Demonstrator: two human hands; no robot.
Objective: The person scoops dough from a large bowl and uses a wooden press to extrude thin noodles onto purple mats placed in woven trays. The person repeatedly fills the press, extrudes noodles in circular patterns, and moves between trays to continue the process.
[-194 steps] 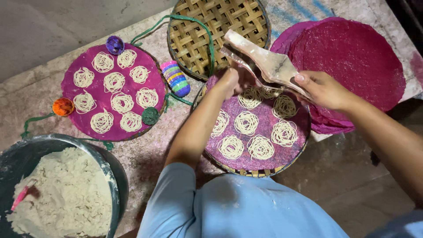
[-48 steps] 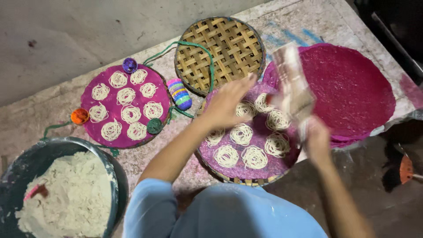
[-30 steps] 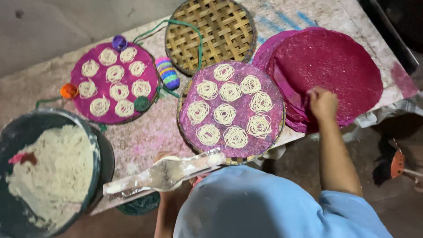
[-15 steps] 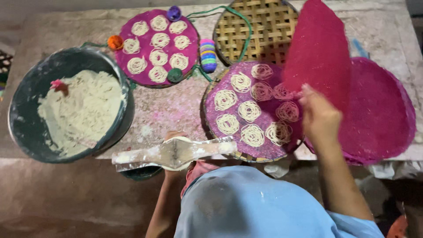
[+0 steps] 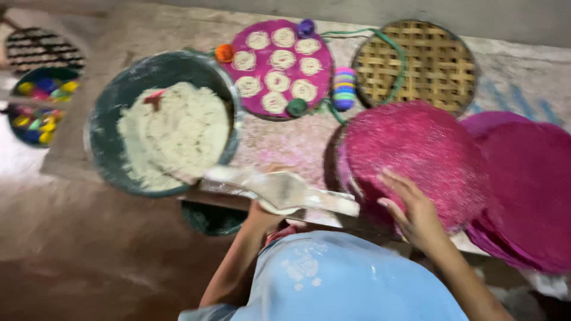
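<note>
On the near edge of the stone slab [image 5: 285, 139], the right hand [image 5: 416, 208] lies flat, fingers spread, on a round pink mat [image 5: 416, 154] that now covers the woven tray at the slab's right side. The left hand [image 5: 262, 211] grips a pale wooden noodle press [image 5: 279, 190] from below, holding it level just beside the big grey bowl of white dough [image 5: 163, 122] at the near left. The step in hand looks like seating the mat so it can take fresh noodle coils; the next move probably calls for loading the press from the bowl and bringing it over the mat. At the far edge sit a filled pink mat with white coils [image 5: 279, 65] and a bare bamboo tray [image 5: 416, 65]. A stack of spare pink mats [image 5: 529, 190] runs off the right. Motion blur softens everything, the left fingers are mostly hidden behind the press, and whatever lies under the covering mat cannot be seen.
</note>
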